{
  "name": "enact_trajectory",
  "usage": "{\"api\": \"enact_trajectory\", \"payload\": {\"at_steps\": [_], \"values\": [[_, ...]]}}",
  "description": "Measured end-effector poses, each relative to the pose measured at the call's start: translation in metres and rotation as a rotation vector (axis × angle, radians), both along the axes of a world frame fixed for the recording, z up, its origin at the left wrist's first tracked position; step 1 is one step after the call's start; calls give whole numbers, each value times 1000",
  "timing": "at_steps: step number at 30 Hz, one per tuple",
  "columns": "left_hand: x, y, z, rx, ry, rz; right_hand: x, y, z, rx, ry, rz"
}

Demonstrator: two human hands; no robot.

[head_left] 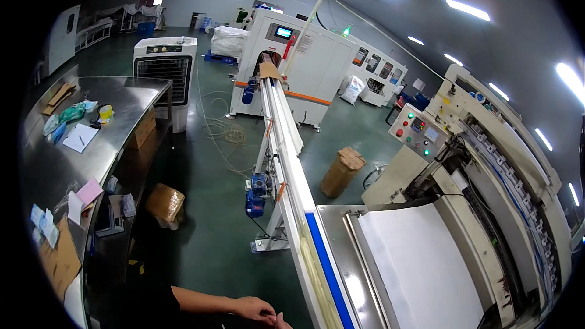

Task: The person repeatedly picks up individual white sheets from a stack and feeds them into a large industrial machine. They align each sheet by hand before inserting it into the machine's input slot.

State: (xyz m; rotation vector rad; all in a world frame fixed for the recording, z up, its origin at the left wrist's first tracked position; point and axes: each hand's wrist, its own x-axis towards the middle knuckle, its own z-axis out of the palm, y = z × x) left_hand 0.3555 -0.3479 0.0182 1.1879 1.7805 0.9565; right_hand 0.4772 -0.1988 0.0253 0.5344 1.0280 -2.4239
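Note:
At the lower edge, my left hand reaches in from the left with its fingers curled and drawn together. Their tips meet my right hand, of which only a small part shows. Anything between the fingers is hidden. Both hands are left of the near end of a long narrow conveyor, apart from it. A pale yellowish strip lies in its near channel, beside a blue edge rail. On the right, a wide white sheet is spread across the bed of a large beige machine.
The conveyor runs to a white enclosed machine. Blue motors and support legs jut from its left side. A steel table with papers and bags stands left. Cartons and a brown wrapped bundle stand on the floor; a loose hose lies there.

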Motion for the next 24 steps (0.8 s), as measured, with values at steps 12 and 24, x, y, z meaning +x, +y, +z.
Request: {"api": "enact_trajectory", "payload": {"at_steps": [12,24], "values": [[-2,-4,-20,131,-6,67,-10,-1,6,-96,-34,38],[-1,-5,-17,363,146,143,-14,0,10,-169,-40,35]]}}
